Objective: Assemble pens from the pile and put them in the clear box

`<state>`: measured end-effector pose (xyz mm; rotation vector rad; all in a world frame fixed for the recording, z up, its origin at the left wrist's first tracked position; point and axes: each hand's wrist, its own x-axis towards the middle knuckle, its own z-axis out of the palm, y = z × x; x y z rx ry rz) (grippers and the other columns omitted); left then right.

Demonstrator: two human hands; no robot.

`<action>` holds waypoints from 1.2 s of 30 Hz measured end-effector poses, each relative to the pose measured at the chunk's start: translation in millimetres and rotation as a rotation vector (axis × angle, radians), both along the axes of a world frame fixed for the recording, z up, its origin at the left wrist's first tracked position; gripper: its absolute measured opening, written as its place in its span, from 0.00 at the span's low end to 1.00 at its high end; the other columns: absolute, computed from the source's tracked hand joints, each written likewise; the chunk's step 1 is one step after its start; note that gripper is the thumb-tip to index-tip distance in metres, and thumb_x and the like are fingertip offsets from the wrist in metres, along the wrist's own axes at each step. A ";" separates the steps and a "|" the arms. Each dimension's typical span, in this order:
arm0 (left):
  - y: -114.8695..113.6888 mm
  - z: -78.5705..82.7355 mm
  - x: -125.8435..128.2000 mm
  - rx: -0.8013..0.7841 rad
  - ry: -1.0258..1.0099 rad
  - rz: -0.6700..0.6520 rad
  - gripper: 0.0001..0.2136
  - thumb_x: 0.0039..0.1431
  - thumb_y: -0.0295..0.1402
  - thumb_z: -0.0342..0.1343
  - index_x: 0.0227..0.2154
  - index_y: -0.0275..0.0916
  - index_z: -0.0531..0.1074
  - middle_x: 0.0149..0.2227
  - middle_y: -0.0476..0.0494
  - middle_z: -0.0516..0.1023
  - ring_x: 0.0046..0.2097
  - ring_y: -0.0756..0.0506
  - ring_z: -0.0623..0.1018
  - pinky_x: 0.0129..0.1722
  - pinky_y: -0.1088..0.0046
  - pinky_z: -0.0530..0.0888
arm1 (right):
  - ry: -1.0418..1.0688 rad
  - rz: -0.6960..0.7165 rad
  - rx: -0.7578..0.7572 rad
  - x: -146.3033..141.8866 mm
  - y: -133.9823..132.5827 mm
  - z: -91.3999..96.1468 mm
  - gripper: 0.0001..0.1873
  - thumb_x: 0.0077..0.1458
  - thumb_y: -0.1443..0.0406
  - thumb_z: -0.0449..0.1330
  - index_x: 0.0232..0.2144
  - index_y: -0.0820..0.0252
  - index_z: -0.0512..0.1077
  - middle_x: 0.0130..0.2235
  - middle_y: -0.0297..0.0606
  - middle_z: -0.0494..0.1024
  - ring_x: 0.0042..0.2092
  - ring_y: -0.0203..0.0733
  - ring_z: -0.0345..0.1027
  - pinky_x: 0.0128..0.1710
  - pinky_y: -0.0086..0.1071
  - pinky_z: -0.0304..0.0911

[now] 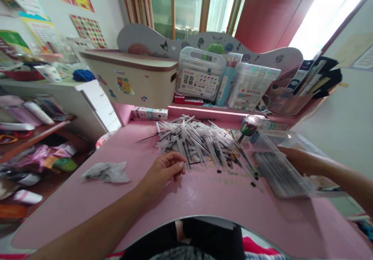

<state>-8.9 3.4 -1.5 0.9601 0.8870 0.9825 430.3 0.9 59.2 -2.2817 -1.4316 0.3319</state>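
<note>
My left hand (167, 167) rests on the pink desk with its fingers curled in and the thumb against them. Nothing sticks out of it. Just beyond it lies a big loose pile of clear pen barrels (201, 139) mixed with thin black refills and small black caps (219, 171). On the right stands a clear plastic box (279, 174) with a row of pens or barrels lying inside. My right hand (294, 161) is at this box, seen partly through its clear wall. Its fingers are blurred and mostly hidden, so its grip is unclear.
A crumpled white tissue (106, 172) lies left on the desk (186, 209). Behind the pile stand a clear jar of pens (249, 128) and a long carton (150, 113). A shelf above carries a cream storage bin (134, 77), marker cases (201, 73) and a pen holder (291, 101).
</note>
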 end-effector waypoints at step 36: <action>-0.5 3.5 2.4 -0.043 0.012 0.016 0.10 0.47 0.35 0.68 0.31 0.36 0.75 0.23 0.50 0.75 0.22 0.55 0.69 0.22 0.81 0.63 | -0.144 0.401 -0.065 -177.5 20.4 -28.6 0.08 0.51 0.68 0.54 0.22 0.61 0.69 0.25 0.39 0.75 0.29 0.40 0.67 0.28 0.31 0.50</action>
